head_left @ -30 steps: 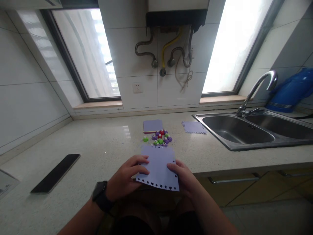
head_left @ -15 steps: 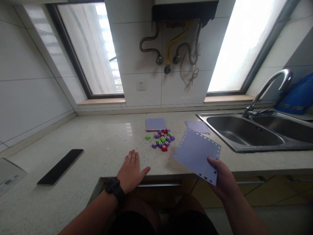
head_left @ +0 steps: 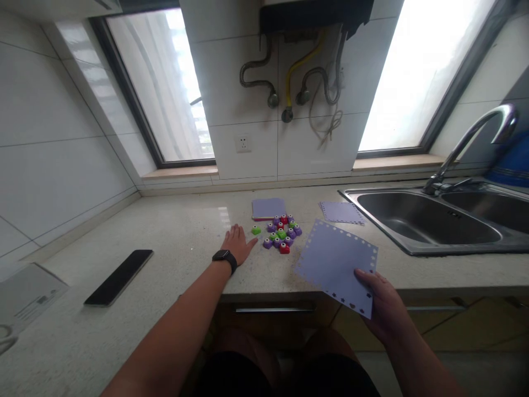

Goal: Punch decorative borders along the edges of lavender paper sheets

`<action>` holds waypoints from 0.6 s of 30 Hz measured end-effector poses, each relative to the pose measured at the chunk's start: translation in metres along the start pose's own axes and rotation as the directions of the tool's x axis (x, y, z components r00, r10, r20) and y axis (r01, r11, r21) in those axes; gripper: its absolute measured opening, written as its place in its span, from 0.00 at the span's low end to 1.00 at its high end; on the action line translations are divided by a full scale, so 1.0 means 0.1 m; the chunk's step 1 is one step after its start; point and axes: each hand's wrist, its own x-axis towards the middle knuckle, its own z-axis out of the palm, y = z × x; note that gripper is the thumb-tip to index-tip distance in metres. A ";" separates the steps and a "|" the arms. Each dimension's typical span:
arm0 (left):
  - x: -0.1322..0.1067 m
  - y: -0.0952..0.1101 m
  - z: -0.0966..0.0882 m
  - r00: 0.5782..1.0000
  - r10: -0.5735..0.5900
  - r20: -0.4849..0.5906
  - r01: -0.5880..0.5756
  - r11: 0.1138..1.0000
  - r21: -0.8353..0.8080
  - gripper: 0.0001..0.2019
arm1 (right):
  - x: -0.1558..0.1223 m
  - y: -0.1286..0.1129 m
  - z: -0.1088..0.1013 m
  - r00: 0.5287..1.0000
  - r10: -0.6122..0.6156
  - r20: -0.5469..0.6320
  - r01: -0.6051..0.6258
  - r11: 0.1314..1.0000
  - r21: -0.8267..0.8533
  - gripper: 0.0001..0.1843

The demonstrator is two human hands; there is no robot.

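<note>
"One paper sheet [head_left: 333,262]: where?"
"Pinched by its edge in the right hand [head_left: 382,300], reaching left and forward of it."
"Handling?"
"Probably light, bendy, tearable at the holes; best held by an edge, thumb flat."
"Direction?"
"One corner points ahead-left of that hand; nearly square, no clear long axis."
"Left hand [head_left: 237,243]?"
"Palm down, thumb out, on the worktop [head_left: 194,231]."

A pale purple sheet [head_left: 336,264], slightly turned, is gripped near its four o'clock corner, which juts past the counter's edge [head_left: 264,290]. Small holes, some hearts and stars, run along its twelve, three and six o'clock edges. At its ten o'clock sits a cluster of small punches [head_left: 282,234], purple, red and green, with round, eye-like tops; one green punch [head_left: 256,230] lies apart at the cluster's nine.
</note>
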 end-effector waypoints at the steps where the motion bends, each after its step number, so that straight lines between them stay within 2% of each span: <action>1: 0.05 -0.02 -0.04 1.000 -0.010 -0.026 0.009 1.000 -0.009 0.44 | -0.02 0.00 0.00 1.000 -0.001 -0.010 0.001 1.000 0.004 0.13; 3: 0.06 -0.04 -0.15 0.997 -0.030 -0.072 0.027 0.999 -0.034 0.41 | -0.06 -0.02 -0.03 1.000 0.004 -0.025 -0.004 1.000 0.005 0.13; 5: -0.08 -0.03 -0.27 0.994 -0.023 -0.108 0.017 0.998 -0.059 0.35 | -0.08 -0.05 -0.09 0.999 0.003 -0.054 -0.003 1.000 -0.002 0.12; 7: -0.41 0.02 -0.34 0.991 0.017 -0.129 -0.027 0.997 -0.077 0.34 | -0.09 -0.09 -0.18 0.996 -0.002 -0.088 0.001 1.000 -0.010 0.13; 8: -0.62 0.05 -0.35 0.987 0.090 -0.130 -0.101 0.991 -0.083 0.35 | -0.08 -0.10 -0.23 0.995 -0.006 -0.101 0.005 1.000 -0.013 0.13; 9: -0.85 0.09 -0.35 0.965 0.236 -0.117 -0.246 0.966 -0.082 0.36 | -0.08 -0.12 -0.27 0.993 -0.011 -0.113 0.009 1.000 -0.016 0.13; 11: -1.28 0.15 -0.32 0.878 0.479 -0.011 -0.479 0.876 -0.056 0.41 | -0.06 -0.14 -0.32 0.992 -0.013 -0.128 0.011 1.000 -0.022 0.14; 12: -1.45 0.17 -0.30 0.837 0.545 0.045 -0.543 0.838 -0.048 0.43 | -0.05 -0.15 -0.32 0.991 -0.015 -0.134 0.012 1.000 -0.023 0.15; 13: -1.57 0.18 -0.29 0.817 0.569 0.095 -0.567 0.822 -0.046 0.44 | -0.04 -0.15 -0.31 0.990 -0.017 -0.140 0.014 1.000 -0.021 0.15; 15: -1.64 0.17 -0.31 0.788 0.588 0.185 -0.588 0.807 -0.059 0.46 | -0.03 -0.14 -0.26 0.989 -0.025 -0.146 0.024 1.000 -0.008 0.15; 18: -1.42 0.09 -0.39 0.718 0.642 0.269 -0.636 0.762 -0.122 0.48 | -0.02 -0.12 -0.16 0.990 -0.032 -0.138 0.034 0.999 0.010 0.13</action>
